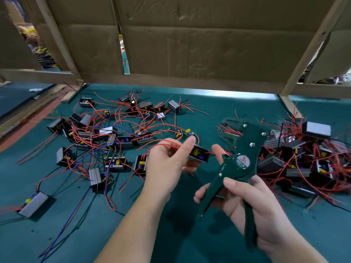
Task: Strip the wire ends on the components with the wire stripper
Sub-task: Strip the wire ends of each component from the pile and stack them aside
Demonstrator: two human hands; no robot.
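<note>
My left hand (167,162) grips a small black component (198,153) with red wires, held above the green mat near the middle. My right hand (245,198) holds the dark green wire stripper (240,160) by its handles, jaws pointing up and away. The stripper's jaws (230,128) sit to the right of the held component, apart from its wires. Several more black components with red wires (121,137) lie scattered over the mat on the left. A denser pile of components (307,158) lies on the right.
A green mat (76,234) covers the table. A cardboard wall (190,38) on a wooden frame (311,46) closes off the back. A component with blue and red wires (35,204) lies near the left front.
</note>
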